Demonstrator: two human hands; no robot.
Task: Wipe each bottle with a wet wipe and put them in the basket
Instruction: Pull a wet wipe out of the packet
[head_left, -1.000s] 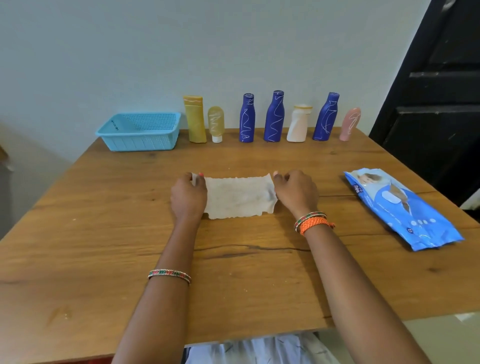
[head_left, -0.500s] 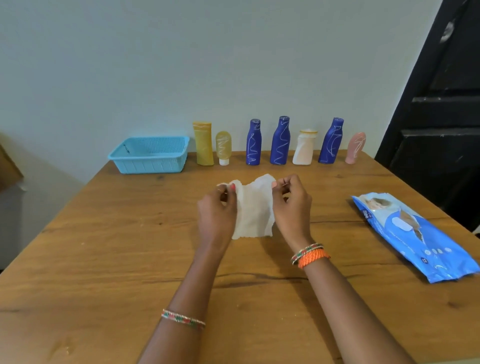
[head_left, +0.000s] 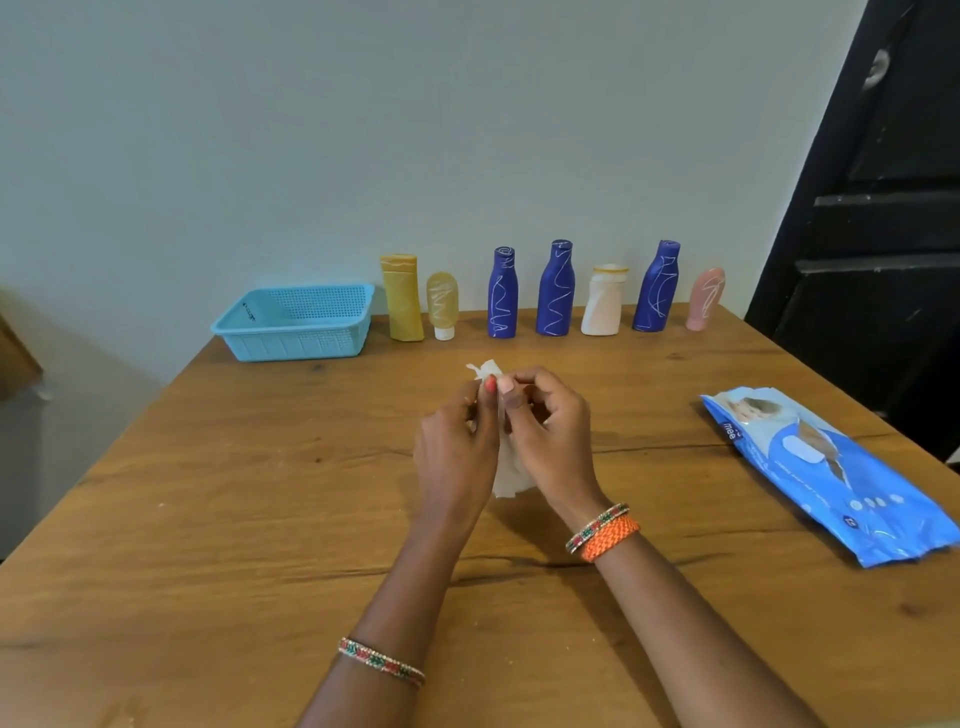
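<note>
Above the middle of the wooden table, my left hand and my right hand pinch a white wet wipe between them; it hangs folded, mostly hidden by the fingers. Along the far edge stand several bottles: a tall yellow bottle, a small yellow tube, three blue bottles, a white bottle and a pink tube. The light blue basket sits left of them and holds nothing I can see.
A blue pack of wet wipes lies flat near the table's right edge. A pale wall rises directly behind the bottles. A dark door stands at the right.
The wipe lay spread flat on the table; both hands lifted it and brought its ends together, so it now hangs folded between them. The view has tilted up.
</note>
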